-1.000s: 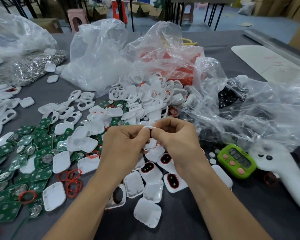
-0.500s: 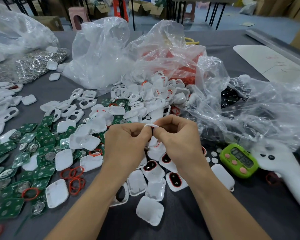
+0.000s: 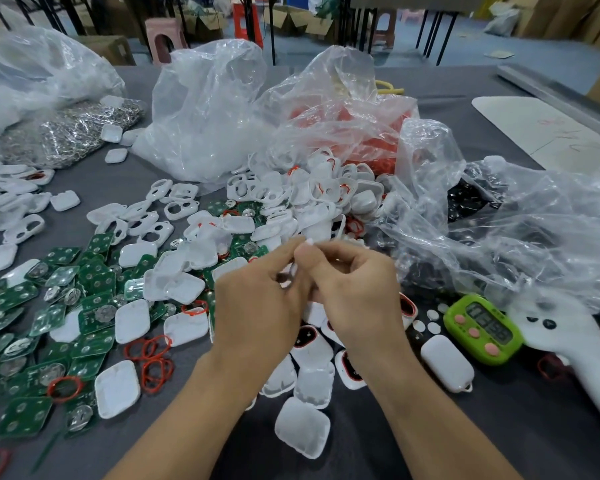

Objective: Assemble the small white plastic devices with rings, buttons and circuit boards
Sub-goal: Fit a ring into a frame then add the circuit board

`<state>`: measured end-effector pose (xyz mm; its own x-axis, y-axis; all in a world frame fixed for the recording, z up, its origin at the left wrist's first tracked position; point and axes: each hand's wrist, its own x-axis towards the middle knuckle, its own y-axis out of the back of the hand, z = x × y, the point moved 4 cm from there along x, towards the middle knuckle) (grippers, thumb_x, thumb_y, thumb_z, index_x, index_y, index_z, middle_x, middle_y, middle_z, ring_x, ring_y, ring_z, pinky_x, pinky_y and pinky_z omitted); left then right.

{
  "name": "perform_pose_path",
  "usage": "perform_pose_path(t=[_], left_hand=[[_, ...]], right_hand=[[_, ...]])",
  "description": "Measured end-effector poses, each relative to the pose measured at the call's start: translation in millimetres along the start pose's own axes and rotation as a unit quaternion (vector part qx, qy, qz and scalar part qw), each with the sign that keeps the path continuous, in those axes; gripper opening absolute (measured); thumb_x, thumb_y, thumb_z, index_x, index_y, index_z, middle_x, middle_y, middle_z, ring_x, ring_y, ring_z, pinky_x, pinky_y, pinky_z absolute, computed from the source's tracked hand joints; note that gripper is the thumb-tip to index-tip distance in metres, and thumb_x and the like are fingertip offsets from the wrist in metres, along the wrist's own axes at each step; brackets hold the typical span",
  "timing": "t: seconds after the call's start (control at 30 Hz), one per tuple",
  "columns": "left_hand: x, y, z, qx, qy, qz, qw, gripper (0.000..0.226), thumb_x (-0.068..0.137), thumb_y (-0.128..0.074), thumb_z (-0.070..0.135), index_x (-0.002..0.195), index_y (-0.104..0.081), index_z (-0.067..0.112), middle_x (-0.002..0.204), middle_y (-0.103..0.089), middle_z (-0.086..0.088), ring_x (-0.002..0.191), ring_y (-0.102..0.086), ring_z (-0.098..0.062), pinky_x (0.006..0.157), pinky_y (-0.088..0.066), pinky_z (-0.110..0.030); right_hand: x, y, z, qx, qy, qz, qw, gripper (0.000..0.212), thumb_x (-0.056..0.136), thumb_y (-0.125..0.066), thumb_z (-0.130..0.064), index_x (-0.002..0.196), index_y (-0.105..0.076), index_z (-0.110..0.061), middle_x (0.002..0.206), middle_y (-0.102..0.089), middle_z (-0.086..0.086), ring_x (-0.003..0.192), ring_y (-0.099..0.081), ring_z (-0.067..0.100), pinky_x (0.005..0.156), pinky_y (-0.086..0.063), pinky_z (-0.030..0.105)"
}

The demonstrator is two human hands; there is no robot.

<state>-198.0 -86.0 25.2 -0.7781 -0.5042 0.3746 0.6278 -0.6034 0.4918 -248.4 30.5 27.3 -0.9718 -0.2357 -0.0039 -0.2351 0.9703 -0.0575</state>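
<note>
My L hand (image 3: 257, 306) & R hand (image 3: 357, 296) both pinch one small white piece (image 3: 293, 270) at fingertips, above the loose shells (image 3: 302, 427) — blurred, I can't tell which part. If a thumb slips it'd prob drop among lookalikes — or seat crooked.

Dark grey table cloth (image 3: 499, 445): plain, no pattern. It carries white rounded-square plastic shells (image 3: 302, 432), green circuit boards (image 3: 94, 344) dotted with round silver contacts, and thin orange-red rubber rings (image 3: 156, 368). Finished white units (image 3: 349, 370) show a black face outlined in red; thin white plastic sliver (image 3: 293, 270) is blurred, colour white only; lime-green timer (image 3: 482, 329) has pink buttons and a grey display with dark digits; white handheld controller (image 3: 575, 344) has black buttons. Clear crinkled plastic bags (image 3: 205, 109) show glossy white highlights, one over an orange-red mass (image 3: 371, 147), one over black parts (image 3: 471, 199), one over silvery metal pieces (image 3: 73, 133); pink plastic stool (image 3: 161, 39) also noted.
</note>
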Motion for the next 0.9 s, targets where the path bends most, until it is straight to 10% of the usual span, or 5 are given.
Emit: perform_pose_path(t=[0.17,0.5,0.9], left_hand=[[7,-2,-2,-0.157,0.045,-0.06,0.985,0.038,0.081,-0.084,0.02,0.102,-0.077,0.052,0.104,-0.075,0.029,0.083,-0.075,0.0,0.072,-0.061,-0.022],[14,-4,-11,-0.293,0.124,-0.075,0.945,0.034,0.085,-0.079,0.0,0.106,-0.081,0.026,0.098,-0.081,0.004,0.094,-0.077,-0.014,0.078,-0.059,-0.02],[14,2,-15,-0.231,0.187,-0.027,0.954,0.024,0.056,-0.079,0.054,0.078,-0.08,0.043,0.071,-0.077,0.008,0.064,-0.071,-0.005,0.063,-0.054,-0.025]], right_hand=[[13,13,4,0.141,-0.108,-0.01,0.984,0.025,0.095,-0.067,-0.001,0.077,-0.081,-0.013,0.085,-0.077,0.021,0.075,-0.075,0.033,0.07,-0.064,0.041],[18,17,7,0.231,-0.19,-0.1,0.949,0.013,0.081,-0.072,-0.014,0.084,-0.084,-0.012,0.097,-0.079,0.013,0.079,-0.077,0.02,0.068,-0.061,0.029],[16,14,8,0.029,-0.082,-0.091,0.992,0.018,0.093,-0.068,0.001,0.099,-0.081,-0.011,0.092,-0.079,0.013,0.082,-0.071,0.026,0.08,-0.063,0.034]])
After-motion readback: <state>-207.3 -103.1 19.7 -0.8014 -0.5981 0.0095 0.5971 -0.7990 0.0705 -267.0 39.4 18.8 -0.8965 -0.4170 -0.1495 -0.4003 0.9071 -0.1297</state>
